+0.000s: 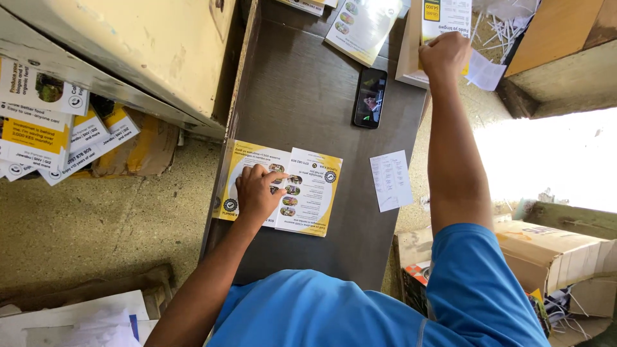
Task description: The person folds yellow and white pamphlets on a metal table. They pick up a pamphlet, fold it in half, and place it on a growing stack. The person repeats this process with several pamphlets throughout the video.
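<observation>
A yellow and white folded leaflet [308, 193] lies open on the dark bench top [302, 96]. My left hand [257, 191] presses flat on its left half, index finger pointing to the centre fold. My right hand [445, 56] is stretched far forward, fingers closed on the top leaflet [445, 14] of a stack at the bench's far right corner.
A black phone [370, 97] lies on the bench beyond the leaflet. A small white paper slip [391, 181] sits at the right edge. Another leaflet [361, 26] lies at the far end. More leaflets [45, 128] fill a shelf at left. A cardboard box [546, 250] stands at right.
</observation>
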